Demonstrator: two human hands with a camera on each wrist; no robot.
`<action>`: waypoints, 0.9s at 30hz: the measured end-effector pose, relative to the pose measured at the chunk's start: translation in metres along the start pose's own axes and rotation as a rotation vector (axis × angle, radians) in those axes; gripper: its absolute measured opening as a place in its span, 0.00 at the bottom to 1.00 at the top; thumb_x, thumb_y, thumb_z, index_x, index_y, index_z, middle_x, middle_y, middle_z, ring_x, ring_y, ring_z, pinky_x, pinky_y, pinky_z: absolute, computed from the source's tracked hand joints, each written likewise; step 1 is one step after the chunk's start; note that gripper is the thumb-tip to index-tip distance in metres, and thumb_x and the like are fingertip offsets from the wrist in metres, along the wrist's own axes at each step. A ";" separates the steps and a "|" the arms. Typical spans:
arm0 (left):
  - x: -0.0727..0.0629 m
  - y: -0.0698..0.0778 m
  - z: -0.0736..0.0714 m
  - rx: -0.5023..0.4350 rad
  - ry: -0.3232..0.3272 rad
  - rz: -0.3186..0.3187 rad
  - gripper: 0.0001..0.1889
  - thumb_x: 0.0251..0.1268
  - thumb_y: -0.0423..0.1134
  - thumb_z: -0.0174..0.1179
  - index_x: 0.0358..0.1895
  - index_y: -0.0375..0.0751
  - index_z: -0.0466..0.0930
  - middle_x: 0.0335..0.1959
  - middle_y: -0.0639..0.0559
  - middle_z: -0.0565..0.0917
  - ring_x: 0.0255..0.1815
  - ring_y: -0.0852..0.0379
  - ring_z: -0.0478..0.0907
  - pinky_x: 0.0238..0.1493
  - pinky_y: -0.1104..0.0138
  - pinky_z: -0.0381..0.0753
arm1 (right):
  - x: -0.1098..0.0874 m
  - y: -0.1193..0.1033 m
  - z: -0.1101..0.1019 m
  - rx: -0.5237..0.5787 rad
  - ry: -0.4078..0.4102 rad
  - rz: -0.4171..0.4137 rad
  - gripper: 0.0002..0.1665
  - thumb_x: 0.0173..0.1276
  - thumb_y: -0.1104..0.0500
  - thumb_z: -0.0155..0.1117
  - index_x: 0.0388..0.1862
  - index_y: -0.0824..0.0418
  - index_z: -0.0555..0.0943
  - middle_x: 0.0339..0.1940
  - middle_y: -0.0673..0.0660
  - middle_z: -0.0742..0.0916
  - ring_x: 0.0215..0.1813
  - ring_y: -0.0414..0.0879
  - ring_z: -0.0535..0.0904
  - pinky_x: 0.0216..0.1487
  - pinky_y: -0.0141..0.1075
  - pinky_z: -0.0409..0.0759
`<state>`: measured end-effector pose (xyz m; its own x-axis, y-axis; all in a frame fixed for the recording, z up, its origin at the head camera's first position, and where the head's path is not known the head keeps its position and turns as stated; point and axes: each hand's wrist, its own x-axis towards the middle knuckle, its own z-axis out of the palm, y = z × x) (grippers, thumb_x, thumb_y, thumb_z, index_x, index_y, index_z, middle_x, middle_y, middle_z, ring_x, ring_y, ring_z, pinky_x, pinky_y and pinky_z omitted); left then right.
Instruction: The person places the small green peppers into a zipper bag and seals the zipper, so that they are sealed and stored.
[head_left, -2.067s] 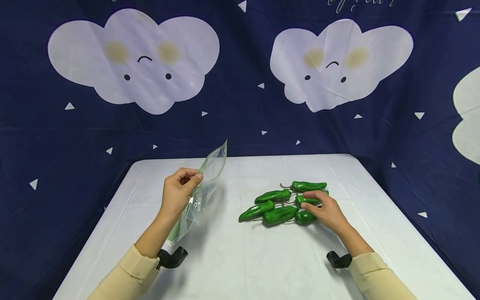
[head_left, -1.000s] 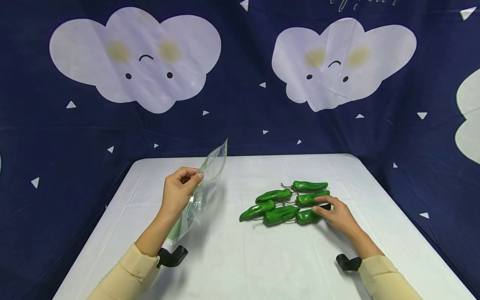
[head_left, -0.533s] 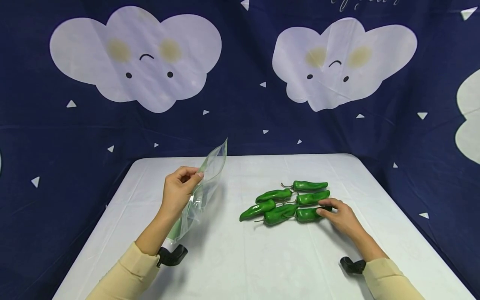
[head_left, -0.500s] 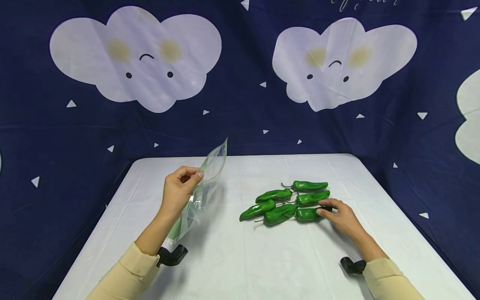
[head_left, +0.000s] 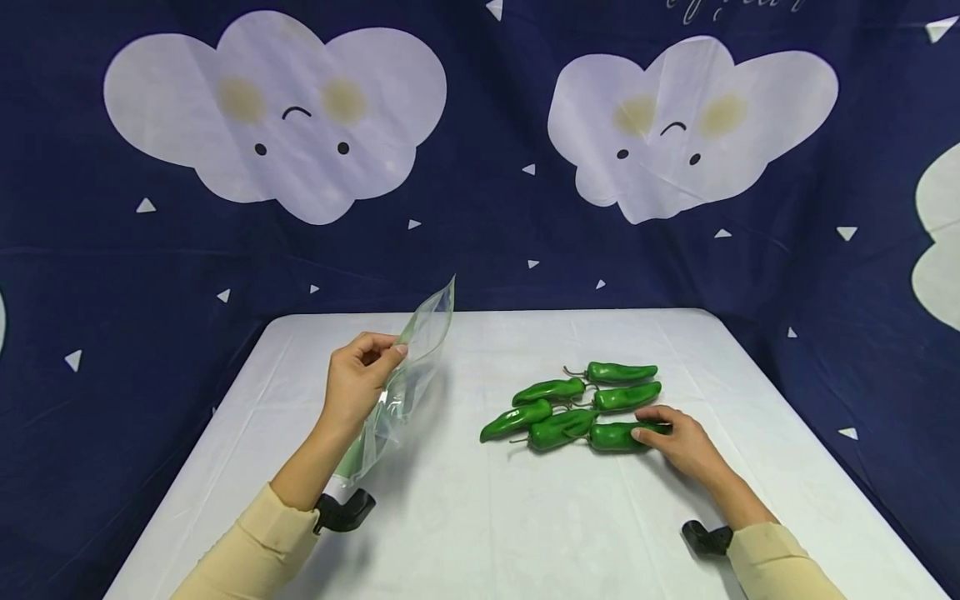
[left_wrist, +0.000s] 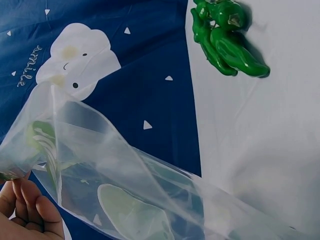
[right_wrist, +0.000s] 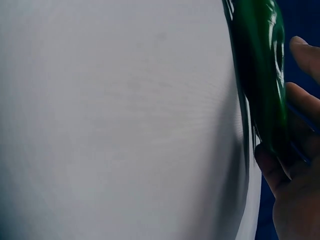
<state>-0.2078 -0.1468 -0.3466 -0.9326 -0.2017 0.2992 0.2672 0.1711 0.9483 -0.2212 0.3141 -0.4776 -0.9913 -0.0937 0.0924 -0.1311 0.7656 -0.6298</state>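
Note:
My left hand (head_left: 360, 379) pinches the edge of a clear plastic bag (head_left: 420, 358) between thumb and fingers. The bag hangs with its mouth slightly parted and shows green patches; in the left wrist view the see-through bag (left_wrist: 135, 190) spreads past the fingertips. On the right, my right hand (head_left: 686, 442) grips the tip end of the front right green pepper (head_left: 617, 437), thumb on the near side and fingers on the far side. In the right wrist view the glossy pepper (right_wrist: 265, 75) lies against the fingers. Its tip is hidden by the hand.
Several other green peppers lie close together, among them the back one (head_left: 621, 372), one at the left end (head_left: 516, 420) and one beside the gripped pepper (head_left: 558, 430). They rest on a white table (head_left: 525, 533). A dark blue cloth (head_left: 480, 208) with clouds hangs behind.
My right hand has moved from the middle right pepper to the front right one and taken hold of it; that pepper has shifted slightly nearer. My left hand and the bag have stayed put.

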 end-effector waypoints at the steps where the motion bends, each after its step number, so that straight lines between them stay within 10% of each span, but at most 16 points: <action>1: 0.000 0.000 0.000 0.000 0.000 -0.001 0.08 0.57 0.32 0.64 0.37 0.28 0.82 0.22 0.65 0.78 0.23 0.66 0.69 0.23 0.76 0.68 | 0.000 0.000 0.000 -0.005 -0.007 -0.003 0.25 0.62 0.46 0.65 0.52 0.60 0.79 0.53 0.64 0.83 0.60 0.64 0.74 0.58 0.56 0.69; 27: -0.001 -0.001 -0.001 0.004 0.004 0.003 0.08 0.57 0.31 0.64 0.37 0.28 0.82 0.22 0.66 0.78 0.24 0.66 0.70 0.24 0.76 0.68 | -0.007 0.005 0.004 -0.043 -0.074 -0.006 0.27 0.59 0.43 0.67 0.53 0.56 0.80 0.51 0.62 0.83 0.55 0.57 0.76 0.54 0.51 0.72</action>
<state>-0.2072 -0.1478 -0.3473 -0.9307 -0.2051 0.3029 0.2695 0.1754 0.9469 -0.2150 0.3156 -0.4845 -0.9889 -0.1439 0.0379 -0.1380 0.7913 -0.5956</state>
